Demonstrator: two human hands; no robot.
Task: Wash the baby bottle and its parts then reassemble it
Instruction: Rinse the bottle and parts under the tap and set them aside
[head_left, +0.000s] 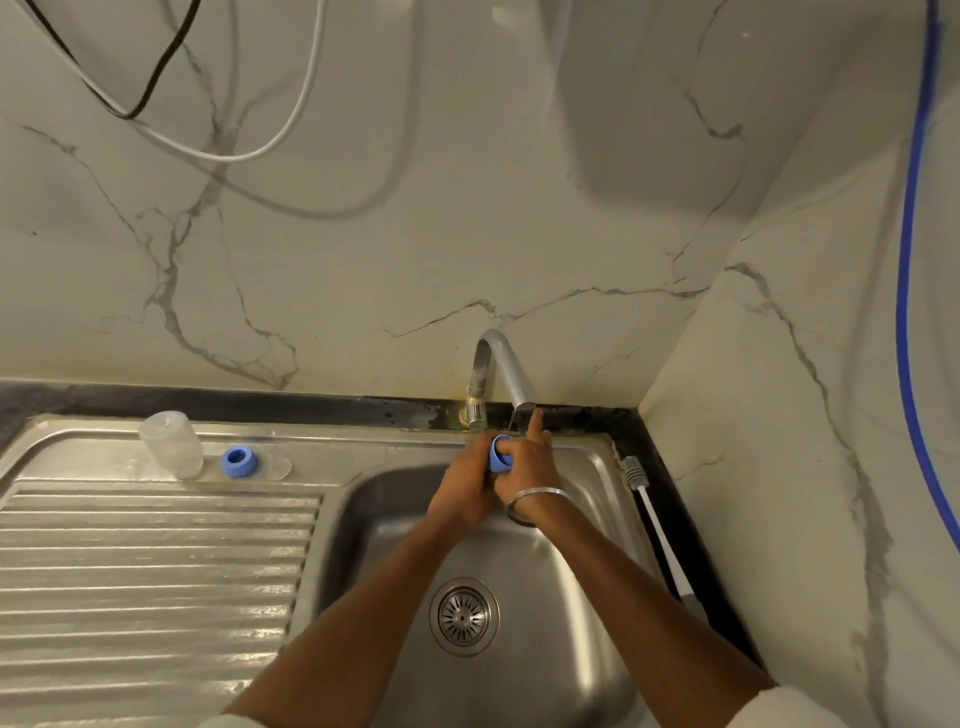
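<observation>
Well left of the tap (511, 374), on the drainboard (130, 545), stand the clear bottle (171, 444), a blue ring (238, 461) and a clear piece (278, 466). All are apart, so reassembly is not begun; whether they are washed I cannot tell. Just below the tap's spout, the left hand (465, 486) has its grip curled round a blue cap (500, 456). The right hand (530, 467) grips it too, index finger straight. This part is likely mid-rinse. Right of the tap lies a brush (660, 525).
</observation>
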